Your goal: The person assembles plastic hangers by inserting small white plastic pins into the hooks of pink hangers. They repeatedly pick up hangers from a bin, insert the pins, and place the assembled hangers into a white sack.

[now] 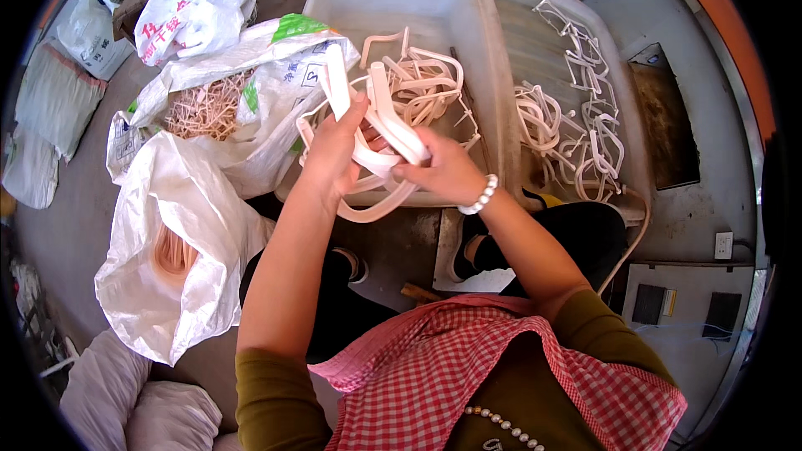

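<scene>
Above the near edge of a pale plastic tub (418, 8), a person seen from overhead is holding a bundle of white plastic strips (380, 129) in both hands. Their left hand (332, 154) is closing around the looped strips from the left side, fingers wrapping over the flat bands, while their right hand (443, 171), wearing a bead bracelet (482, 195) at the wrist, is gripping the same bundle from the right, so both hands are clenching the strips between them. Inside the tub, behind the hands, more loose white strips (426, 83) are lying tangled in a heap. Just right of the tub, a second pale tub (535, 33) is sitting edge to edge with it, and further curved white pieces (576, 117) are lying scattered along its floor. Left of the first tub, an open white woven sack (276, 67) with green printing is holding a pile of thin tan sticks (205, 108). Nearer the person and still left of the tub, another open white sack (167, 250) is showing pale peach-coloured pieces inside. Farther back, left of the tub, a knotted white plastic bag (192, 12) is resting on the floor. Below the tub, the person's red-and-white checked apron (468, 367) is filling the foreground.
</scene>
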The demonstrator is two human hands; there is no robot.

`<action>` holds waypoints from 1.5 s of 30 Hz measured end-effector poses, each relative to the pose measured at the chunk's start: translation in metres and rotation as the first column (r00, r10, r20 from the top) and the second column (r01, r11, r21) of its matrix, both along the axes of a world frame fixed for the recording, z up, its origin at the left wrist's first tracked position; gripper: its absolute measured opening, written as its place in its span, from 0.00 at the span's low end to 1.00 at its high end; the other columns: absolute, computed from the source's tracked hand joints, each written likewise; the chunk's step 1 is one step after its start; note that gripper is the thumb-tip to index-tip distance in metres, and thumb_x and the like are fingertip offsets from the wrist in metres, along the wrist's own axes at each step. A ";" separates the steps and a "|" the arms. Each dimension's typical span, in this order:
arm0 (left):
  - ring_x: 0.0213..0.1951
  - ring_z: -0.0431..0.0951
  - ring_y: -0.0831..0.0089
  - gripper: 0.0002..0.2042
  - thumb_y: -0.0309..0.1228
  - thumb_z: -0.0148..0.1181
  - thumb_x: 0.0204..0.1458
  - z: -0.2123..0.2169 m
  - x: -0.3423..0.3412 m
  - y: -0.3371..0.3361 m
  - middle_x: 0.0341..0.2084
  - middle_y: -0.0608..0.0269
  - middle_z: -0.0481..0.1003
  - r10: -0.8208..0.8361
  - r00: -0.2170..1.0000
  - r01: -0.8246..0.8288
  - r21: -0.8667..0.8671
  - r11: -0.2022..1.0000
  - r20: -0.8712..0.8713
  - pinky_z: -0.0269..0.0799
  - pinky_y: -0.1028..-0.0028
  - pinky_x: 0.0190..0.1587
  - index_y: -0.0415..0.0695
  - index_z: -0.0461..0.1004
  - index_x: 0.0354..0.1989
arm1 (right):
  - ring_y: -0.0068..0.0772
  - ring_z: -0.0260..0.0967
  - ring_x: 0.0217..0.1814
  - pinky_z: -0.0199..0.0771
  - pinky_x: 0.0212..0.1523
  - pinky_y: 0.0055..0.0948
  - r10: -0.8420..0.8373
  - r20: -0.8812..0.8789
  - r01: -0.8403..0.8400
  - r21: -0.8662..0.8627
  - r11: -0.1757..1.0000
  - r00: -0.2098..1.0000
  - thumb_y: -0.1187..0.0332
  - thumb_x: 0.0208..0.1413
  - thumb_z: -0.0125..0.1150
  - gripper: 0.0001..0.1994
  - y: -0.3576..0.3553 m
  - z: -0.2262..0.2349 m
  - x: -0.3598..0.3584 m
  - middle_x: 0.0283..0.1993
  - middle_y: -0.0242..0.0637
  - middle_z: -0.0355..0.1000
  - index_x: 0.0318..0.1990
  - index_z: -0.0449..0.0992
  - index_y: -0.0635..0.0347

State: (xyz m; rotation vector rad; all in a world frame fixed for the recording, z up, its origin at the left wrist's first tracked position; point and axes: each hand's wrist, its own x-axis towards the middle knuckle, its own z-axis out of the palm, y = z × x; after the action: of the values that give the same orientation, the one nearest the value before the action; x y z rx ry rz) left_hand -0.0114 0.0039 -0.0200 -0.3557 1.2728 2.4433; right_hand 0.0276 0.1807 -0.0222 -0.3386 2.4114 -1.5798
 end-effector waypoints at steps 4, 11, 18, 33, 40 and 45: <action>0.37 0.78 0.64 0.16 0.36 0.50 0.59 -0.002 0.002 -0.014 0.36 0.50 0.73 -0.144 0.987 0.146 -0.014 0.989 0.064 0.78 0.68 0.39 0.33 0.65 0.46 | 0.16 0.67 0.30 0.69 0.33 0.18 0.009 0.054 -0.003 -0.118 0.993 0.999 0.67 0.51 0.65 0.16 0.030 -0.006 -0.011 0.29 0.28 0.71 0.44 0.71 0.64; 0.32 0.79 0.64 0.23 0.43 0.51 0.57 -0.002 0.002 -0.023 0.34 0.42 0.75 -0.280 0.940 0.285 0.004 0.959 0.195 0.77 0.69 0.39 0.30 0.67 0.45 | 0.15 0.68 0.27 0.73 0.31 0.19 -0.015 0.205 0.020 -0.023 1.000 0.979 0.71 0.55 0.59 0.08 0.070 0.035 -0.009 0.27 0.29 0.71 0.39 0.72 0.64; 0.27 0.76 0.76 0.12 0.37 0.51 0.59 -0.002 -0.017 -0.066 0.27 0.62 0.76 0.212 0.977 -0.210 0.323 0.923 0.032 0.76 0.74 0.30 0.39 0.71 0.34 | 0.15 0.65 0.19 0.70 0.21 0.15 -0.239 0.136 0.263 -0.206 0.943 0.962 0.68 0.55 0.61 0.08 0.111 0.074 -0.005 0.22 0.27 0.70 0.39 0.74 0.62; 0.20 0.65 0.83 0.12 0.41 0.54 0.57 0.012 -0.007 -0.043 0.20 0.70 0.67 -0.110 0.991 0.132 0.456 0.880 -0.075 0.65 0.82 0.23 0.44 0.68 0.34 | 0.23 0.67 0.21 0.67 0.23 0.23 -0.526 -0.653 0.640 -0.082 0.764 0.545 0.71 0.51 0.61 0.09 0.132 0.048 -0.018 0.23 0.32 0.70 0.40 0.74 0.60; 0.46 0.74 0.62 0.29 0.59 0.50 0.51 0.010 0.008 0.007 0.50 0.44 0.70 -0.188 0.976 0.215 0.369 0.904 -0.107 0.71 0.62 0.50 0.44 0.68 0.48 | 0.28 0.65 0.21 0.64 0.24 0.27 0.323 -0.860 0.232 0.434 0.871 0.395 0.70 0.43 0.62 0.14 0.043 0.025 -0.001 0.21 0.29 0.66 0.40 0.76 0.53; 0.45 0.75 0.61 0.30 0.56 0.54 0.51 0.004 0.023 0.009 0.45 0.50 0.72 -0.198 0.975 0.218 0.306 0.927 -0.096 0.72 0.61 0.50 0.41 0.66 0.50 | 0.40 0.66 0.31 0.65 0.36 0.35 0.409 -0.648 -0.065 0.486 0.872 0.642 0.62 0.46 0.63 0.18 0.032 0.008 0.021 0.30 0.37 0.68 0.44 0.73 0.59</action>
State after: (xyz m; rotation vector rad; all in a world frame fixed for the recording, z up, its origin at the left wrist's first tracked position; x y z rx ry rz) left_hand 0.0116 0.0132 -0.0161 -0.0521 0.8693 2.4335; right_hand 0.0487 0.2129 -0.0146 -1.3854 2.9957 -0.8102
